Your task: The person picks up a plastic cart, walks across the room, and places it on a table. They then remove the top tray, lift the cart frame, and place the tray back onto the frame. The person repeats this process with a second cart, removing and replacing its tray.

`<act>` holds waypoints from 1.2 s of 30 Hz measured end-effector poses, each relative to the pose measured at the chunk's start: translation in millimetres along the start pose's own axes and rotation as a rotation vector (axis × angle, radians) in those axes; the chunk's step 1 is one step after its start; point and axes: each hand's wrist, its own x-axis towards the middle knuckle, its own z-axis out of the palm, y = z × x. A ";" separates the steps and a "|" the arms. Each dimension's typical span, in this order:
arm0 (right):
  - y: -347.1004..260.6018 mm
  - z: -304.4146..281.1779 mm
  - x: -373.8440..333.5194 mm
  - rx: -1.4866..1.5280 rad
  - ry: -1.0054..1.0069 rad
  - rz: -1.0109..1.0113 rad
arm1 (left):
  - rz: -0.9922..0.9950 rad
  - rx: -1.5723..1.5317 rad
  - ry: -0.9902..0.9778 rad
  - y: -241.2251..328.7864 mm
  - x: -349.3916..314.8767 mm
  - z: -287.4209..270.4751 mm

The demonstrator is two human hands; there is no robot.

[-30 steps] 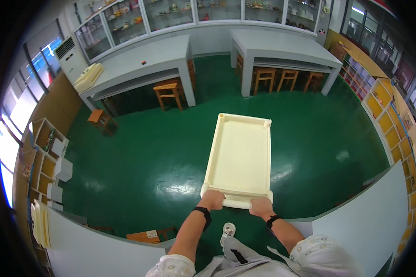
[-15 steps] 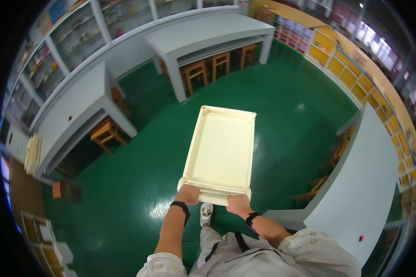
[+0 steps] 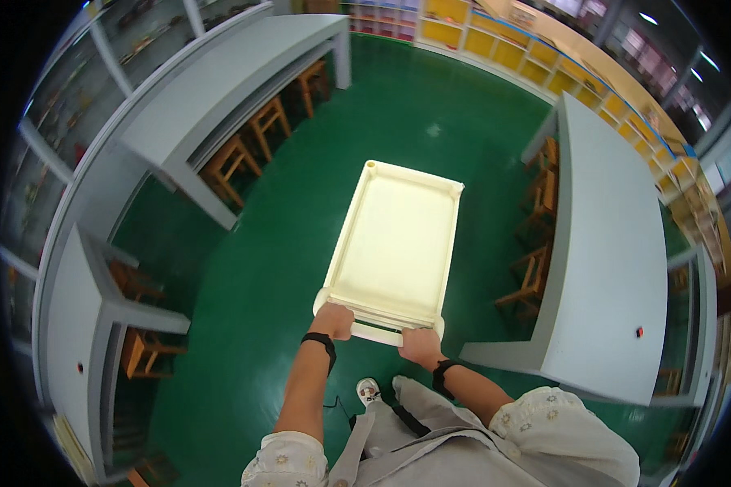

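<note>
A cream plastic utility cart [image 3: 398, 243] stands in front of me on the floor, its rectangular tray top bare inside a raised rim. At its near end is a push handle [image 3: 375, 334]. My left hand [image 3: 333, 321] is wrapped round the left part of this handle, and my right hand [image 3: 421, 347] grips it near the right corner. Both wrists wear black bands. The cart's lower part and wheels are hidden beneath the tray.
Green floor [image 3: 276, 268] surrounds the cart. Long grey tables stand at the far left [image 3: 244, 65], near left [image 3: 77, 316] and right [image 3: 609, 260], with wooden stools [image 3: 532, 280] under them. Yellow-backed shelves [image 3: 503, 53] line the far side; glass cabinets curve along the left.
My view has swung to the right, so the tables on the left slide further left and nearer. The cart has turned along with me, both hands still on its handle.
</note>
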 end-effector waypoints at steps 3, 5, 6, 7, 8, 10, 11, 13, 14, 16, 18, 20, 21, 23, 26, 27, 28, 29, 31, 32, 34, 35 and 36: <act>6.2 -13.0 20.2 0.040 -0.039 0.067 | 0.086 0.036 -0.005 -15.4 29.4 -19.5; 16.1 -10.9 31.5 0.045 -0.022 0.099 | 0.128 0.068 -0.055 -19.9 52.9 -35.2; 21.8 -12.6 36.4 0.053 -0.016 0.113 | 0.146 0.069 -0.069 -20.2 64.0 -43.6; 28.0 -14.6 41.7 0.060 -0.011 0.125 | 0.162 0.069 -0.084 -19.7 74.4 -51.6; 33.8 -18.3 46.1 0.068 -0.032 0.150 | 0.161 0.084 -0.070 -19.5 84.3 -53.8; 49.3 -28.9 53.5 0.102 -0.027 0.155 | 0.168 0.110 -0.072 -13.9 104.4 -63.5; 56.8 -30.8 53.2 0.123 -0.031 0.163 | 0.180 0.104 -0.085 -9.7 113.2 -69.0; 70.9 -35.0 62.3 0.111 0.003 0.188 | 0.236 0.112 -0.126 -8.2 131.7 -83.5; 76.5 -42.5 64.8 0.111 0.008 0.205 | 0.262 0.108 -0.131 -5.4 138.9 -91.0; 95.3 -52.6 73.4 0.116 0.005 0.257 | 0.271 0.109 -0.190 2.1 162.7 -110.5; 114.8 -67.2 78.2 0.115 -0.024 0.254 | 0.286 0.078 -0.238 9.0 182.6 -115.3; 134.5 -86.2 82.6 0.120 -0.055 0.289 | 0.342 0.052 -0.272 16.8 206.7 -121.9; 146.2 -88.5 84.1 0.112 -0.071 0.300 | 0.400 0.035 -0.282 20.9 219.3 -123.4; 167.9 -95.3 88.8 0.095 -0.073 0.323 | 0.410 0.019 -0.233 31.7 238.8 -130.7; 202.0 -94.9 92.2 0.087 -0.047 0.332 | 0.568 -0.021 -0.109 42.9 263.3 -143.6; 210.4 -97.4 94.6 0.082 -0.040 0.329 | 0.586 -0.067 -0.145 48.6 270.1 -150.3; 220.5 -101.7 94.9 0.053 -0.058 0.334 | 0.604 -0.110 -0.183 56.7 277.1 -156.5; 234.0 -98.9 96.0 0.055 -0.084 0.358 | 0.618 -0.160 -0.227 64.6 281.7 -161.0; 252.8 -122.0 95.0 0.066 -0.091 0.364 | 0.694 -0.317 -0.328 75.8 291.7 -166.0; 263.6 -129.5 91.2 -0.012 -0.034 0.319 | 0.800 -0.375 -0.253 82.1 294.5 -162.0; 293.1 -113.7 80.8 -0.038 0.151 0.290 | 0.961 -0.437 -0.264 94.4 301.2 -161.1; 295.7 -124.3 79.8 -0.085 0.185 0.301 | 1.007 -0.443 -0.335 100.1 306.5 -168.6; 296.2 -134.6 79.2 -0.083 0.132 0.383 | 1.149 -0.477 -0.310 101.9 313.8 -167.7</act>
